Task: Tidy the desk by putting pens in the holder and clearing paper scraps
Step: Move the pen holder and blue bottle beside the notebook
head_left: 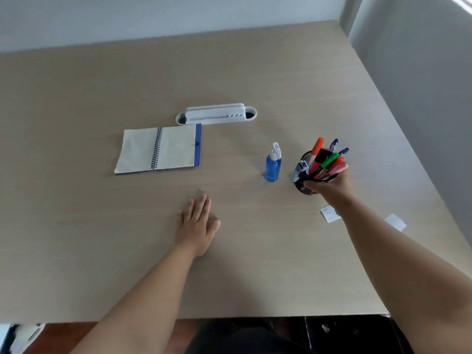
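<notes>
Right hand [329, 186] grips pen holder [315, 175] mid-right; left hand [198, 223] flat, empty. Keep holder upright; two scraps [330, 213] lower right remain.

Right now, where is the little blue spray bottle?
The blue spray bottle stands upright on the desk, right of centre, between the open notebook and the pen holder.

desk [229, 72]: I see pale beige woodgrain
notebook [158, 149]: cream ruled pages, blue cover edge
spray bottle [272, 167]: clear blue, white nozzle
pens [327, 157]: orange, green, red, pink, blue
paper scraps [330, 213]: white
tray [215, 114]: white
</notes>
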